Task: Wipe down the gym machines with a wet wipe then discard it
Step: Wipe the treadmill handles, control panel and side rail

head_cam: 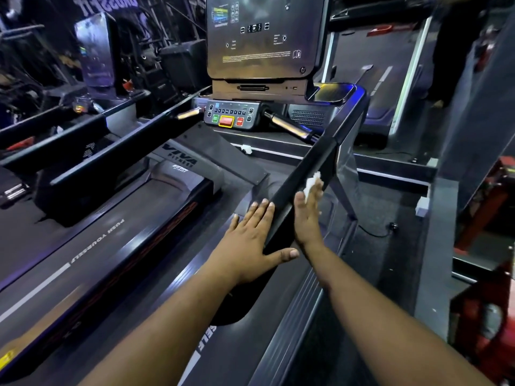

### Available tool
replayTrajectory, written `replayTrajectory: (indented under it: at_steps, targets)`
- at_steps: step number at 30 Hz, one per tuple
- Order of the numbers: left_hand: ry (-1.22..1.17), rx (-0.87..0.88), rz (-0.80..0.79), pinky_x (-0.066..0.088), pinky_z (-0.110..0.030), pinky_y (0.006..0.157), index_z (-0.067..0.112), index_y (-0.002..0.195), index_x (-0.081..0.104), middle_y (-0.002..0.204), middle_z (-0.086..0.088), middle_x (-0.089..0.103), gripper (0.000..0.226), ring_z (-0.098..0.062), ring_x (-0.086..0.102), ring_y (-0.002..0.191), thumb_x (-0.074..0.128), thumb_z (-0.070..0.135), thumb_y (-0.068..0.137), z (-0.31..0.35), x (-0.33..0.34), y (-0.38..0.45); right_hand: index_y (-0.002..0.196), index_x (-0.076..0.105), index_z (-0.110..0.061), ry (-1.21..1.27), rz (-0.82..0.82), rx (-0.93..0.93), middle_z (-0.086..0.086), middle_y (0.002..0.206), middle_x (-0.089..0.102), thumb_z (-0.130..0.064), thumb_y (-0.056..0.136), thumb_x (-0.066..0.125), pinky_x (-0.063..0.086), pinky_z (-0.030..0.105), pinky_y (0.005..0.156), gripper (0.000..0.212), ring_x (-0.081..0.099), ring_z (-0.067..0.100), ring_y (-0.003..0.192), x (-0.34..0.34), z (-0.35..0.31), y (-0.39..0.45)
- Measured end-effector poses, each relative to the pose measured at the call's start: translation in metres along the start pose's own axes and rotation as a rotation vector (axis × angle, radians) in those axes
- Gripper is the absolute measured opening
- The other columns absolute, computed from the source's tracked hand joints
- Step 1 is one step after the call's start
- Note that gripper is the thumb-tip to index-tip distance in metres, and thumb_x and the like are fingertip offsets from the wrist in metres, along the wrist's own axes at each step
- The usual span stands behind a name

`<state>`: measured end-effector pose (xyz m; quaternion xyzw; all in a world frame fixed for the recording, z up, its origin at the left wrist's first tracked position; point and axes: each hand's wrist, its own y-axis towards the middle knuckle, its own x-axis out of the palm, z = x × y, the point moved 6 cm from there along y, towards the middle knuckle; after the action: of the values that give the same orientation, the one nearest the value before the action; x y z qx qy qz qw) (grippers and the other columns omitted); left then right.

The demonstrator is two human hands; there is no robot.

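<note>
Both my arms reach forward to the black rail (303, 174) of the treadmill (167, 207). Left hand (248, 240): flat, fingers straight, palm against the rail's inner face, thumb hooked under its near end; grip holds nothing. Right hand (308, 215): on the rail's outer face, fingers extended, pressing the white wipe (312, 183) to it under the fingertips. Beyond the wipe the rail runs on bare towards the console (234, 117). Right of my right hand, open floor (390, 246) with a cable.

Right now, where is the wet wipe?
In the head view, the wet wipe is under the right hand, pressed against the outer side of the treadmill's right handrail, right of centre.
</note>
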<state>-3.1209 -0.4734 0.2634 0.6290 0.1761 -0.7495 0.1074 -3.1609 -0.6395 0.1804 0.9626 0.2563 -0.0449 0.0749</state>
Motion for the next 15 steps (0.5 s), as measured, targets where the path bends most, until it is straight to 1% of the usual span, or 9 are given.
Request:
replayTrajectory:
  at_steps: [2, 3, 5, 7, 9, 10, 12, 13, 15]
  targets:
    - [-0.005, -0.002, -0.008, -0.007, -0.044, 0.128, 0.027, 0.161, -0.015, 0.167, 0.011, -0.020, 0.114, -0.006, -0.024, 0.152, 0.022, 0.093, 0.075, 0.001, 0.000, -0.001, 0.159, -0.011, -0.033, 0.024, -0.027, 0.102, -0.019, 0.162, -0.021, -0.058, 0.104, 0.024, -0.008, 0.055, 0.124, 0.070, -0.019, 0.007, 0.152, -0.005, 0.008, 0.003]
    - [-0.010, 0.002, -0.010, -0.007, -0.043, 0.127, 0.027, 0.161, -0.015, 0.167, 0.011, -0.020, 0.114, -0.005, -0.024, 0.152, 0.021, 0.093, 0.075, 0.001, -0.001, -0.002, 0.159, -0.013, -0.033, 0.039, -0.052, 0.081, -0.021, 0.160, -0.026, -0.060, 0.103, 0.024, -0.009, 0.053, 0.125, 0.072, -0.022, 0.006, 0.151, -0.001, 0.007, -0.007]
    - [-0.026, 0.009, 0.000, -0.007, -0.043, 0.128, 0.027, 0.161, -0.015, 0.167, 0.011, -0.020, 0.116, -0.005, -0.024, 0.152, 0.018, 0.094, 0.072, 0.000, -0.002, -0.001, 0.159, -0.016, -0.033, 0.100, -0.095, -0.044, -0.021, 0.159, -0.032, -0.071, 0.098, 0.023, -0.014, 0.043, 0.125, 0.082, -0.027, 0.003, 0.149, 0.015, -0.004, -0.050]
    - [-0.058, 0.013, 0.007, -0.006, -0.044, 0.128, 0.027, 0.161, -0.013, 0.168, 0.010, -0.018, 0.118, -0.006, -0.022, 0.152, 0.016, 0.096, 0.070, -0.001, -0.001, 0.000, 0.160, -0.012, -0.027, 0.172, -0.107, -0.148, -0.017, 0.164, -0.027, -0.074, 0.097, 0.024, -0.014, 0.035, 0.124, 0.086, -0.025, 0.005, 0.151, 0.035, -0.005, -0.095]
    - [-0.092, 0.024, 0.014, -0.006, -0.044, 0.128, 0.027, 0.162, -0.012, 0.169, 0.010, -0.017, 0.120, -0.006, -0.021, 0.153, 0.012, 0.098, 0.068, -0.002, 0.000, 0.001, 0.159, -0.006, -0.026, 0.189, -0.081, -0.160, -0.012, 0.166, -0.020, -0.070, 0.099, 0.024, -0.010, 0.033, 0.125, 0.080, -0.020, 0.010, 0.153, 0.046, 0.003, -0.111]
    - [-0.103, 0.032, 0.013, -0.006, -0.044, 0.128, 0.027, 0.162, -0.011, 0.169, 0.010, -0.017, 0.121, -0.005, -0.021, 0.153, 0.010, 0.099, 0.067, -0.002, 0.001, 0.001, 0.158, -0.004, -0.026, 0.179, -0.044, -0.141, -0.012, 0.166, -0.018, -0.069, 0.100, 0.024, -0.009, 0.033, 0.126, 0.077, -0.018, 0.010, 0.154, 0.046, 0.006, -0.103]
    - [-0.103, 0.040, 0.002, -0.005, -0.042, 0.128, 0.027, 0.162, -0.010, 0.169, 0.009, -0.015, 0.120, -0.005, -0.019, 0.153, 0.010, 0.098, 0.067, -0.001, 0.001, 0.001, 0.156, -0.007, -0.032, 0.189, 0.011, -0.012, -0.020, 0.162, -0.020, -0.068, 0.100, 0.023, -0.008, 0.036, 0.127, 0.073, -0.020, 0.003, 0.152, 0.033, 0.011, -0.081]
    - [-0.098, 0.036, 0.005, -0.005, -0.042, 0.128, 0.027, 0.162, -0.010, 0.169, 0.008, -0.015, 0.119, -0.006, -0.019, 0.154, 0.011, 0.096, 0.068, -0.001, 0.000, 0.002, 0.155, -0.010, -0.035, 0.236, -0.004, 0.062, -0.023, 0.160, -0.023, -0.069, 0.099, 0.023, -0.008, 0.039, 0.127, 0.073, -0.021, -0.001, 0.150, 0.027, 0.010, -0.068]
    - [-0.087, 0.029, 0.003, -0.005, -0.042, 0.128, 0.026, 0.162, -0.009, 0.169, 0.008, -0.015, 0.116, -0.006, -0.019, 0.153, 0.014, 0.093, 0.071, -0.001, 0.000, 0.002, 0.157, -0.015, -0.034, 0.290, -0.041, 0.147, -0.020, 0.161, -0.027, -0.071, 0.093, 0.022, -0.007, 0.043, 0.127, 0.082, -0.023, -0.001, 0.148, 0.017, 0.006, -0.056]
